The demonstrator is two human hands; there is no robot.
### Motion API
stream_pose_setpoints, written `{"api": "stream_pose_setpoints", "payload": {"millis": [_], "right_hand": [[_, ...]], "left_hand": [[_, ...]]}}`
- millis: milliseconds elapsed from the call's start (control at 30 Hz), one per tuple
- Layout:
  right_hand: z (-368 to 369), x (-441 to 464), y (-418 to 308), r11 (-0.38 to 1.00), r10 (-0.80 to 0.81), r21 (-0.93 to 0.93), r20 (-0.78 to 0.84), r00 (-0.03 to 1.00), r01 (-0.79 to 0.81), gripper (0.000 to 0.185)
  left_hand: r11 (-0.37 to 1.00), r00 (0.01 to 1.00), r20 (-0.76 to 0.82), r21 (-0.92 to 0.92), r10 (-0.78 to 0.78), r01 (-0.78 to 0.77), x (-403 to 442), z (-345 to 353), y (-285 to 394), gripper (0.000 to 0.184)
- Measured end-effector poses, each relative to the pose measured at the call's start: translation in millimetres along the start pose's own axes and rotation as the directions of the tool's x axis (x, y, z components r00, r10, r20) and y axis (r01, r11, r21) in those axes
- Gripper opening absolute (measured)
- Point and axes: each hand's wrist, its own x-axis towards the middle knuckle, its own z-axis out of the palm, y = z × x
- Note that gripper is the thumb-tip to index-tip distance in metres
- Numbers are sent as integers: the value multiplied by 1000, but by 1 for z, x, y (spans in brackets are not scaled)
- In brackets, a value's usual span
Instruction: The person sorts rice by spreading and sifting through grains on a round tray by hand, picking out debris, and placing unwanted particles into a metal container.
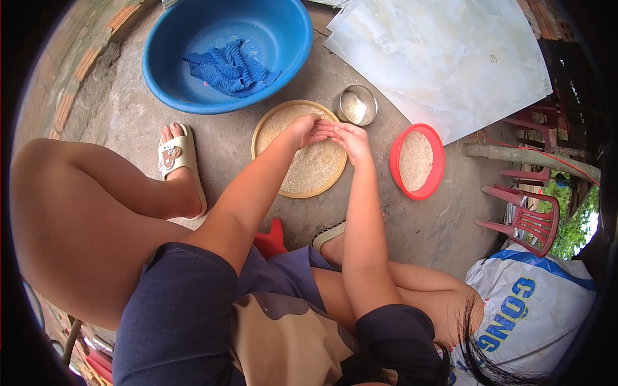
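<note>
Both my left hand (306, 130) and right hand (352, 139) are half-open, fingers meeting above the pale grain (309, 170) in the round tray (302, 195), best kept low and level; whether they hold any, I can't tell.

Blue basin (283, 38), red bowl (441, 164), tan-rimmed tray (255, 147), white sheet (450, 58)

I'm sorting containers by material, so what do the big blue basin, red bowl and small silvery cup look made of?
Blue basin: likely semi-gloss plastic, from its even colour and soft highlights.
Red bowl: probably smooth plastic, with uniform bright red around the rim.
Small silvery cup: seems shiny metal, perhaps steel, from its grey gleam.
</note>
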Motion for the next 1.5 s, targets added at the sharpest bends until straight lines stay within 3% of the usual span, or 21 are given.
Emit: {"api": "stream_pose_setpoints", "payload": {"millis": [67,100,167,200,300,500,933,1133,1500], "right_hand": [[-11,8,6,877,-117,-479,-124,985,44,20],[-15,10,12,877,-119,-479,-127,985,44,20],[-20,11,25,534,-269,-842,-261,927,-82,20],[-22,11,34,534,-269,-842,-260,927,-81,20],[-11,-9,46,338,-438,-917,-354,826,-213,20],[-6,-23,55,260,-567,-955,-272,777,-144,19],[-10,-14,53,224,-559,-962,-256,789,-154,13],[-6,-10,67,197,-686,-979,-177,706,-54,7],[-1,-9,78,-35,-700,-998,-15,714,-56,16]], "left_hand": [[998,996,-70,-8,60,-61,2,-1,1,33],[998,996,-67,-6,60,-60,3,-3,2,33],[996,986,-142,33,91,-87,5,-9,3,31],[996,986,-142,33,92,-88,5,-11,4,31],[995,980,-176,13,96,-96,1,-15,7,30],[997,982,-175,18,74,-71,4,-18,-1,31],[995,977,-201,72,76,-63,0,-15,-3,30],[994,974,-213,94,78,-59,0,-15,-4,31],[992,973,-207,98,102,-84,0,-14,-6,30]]}}
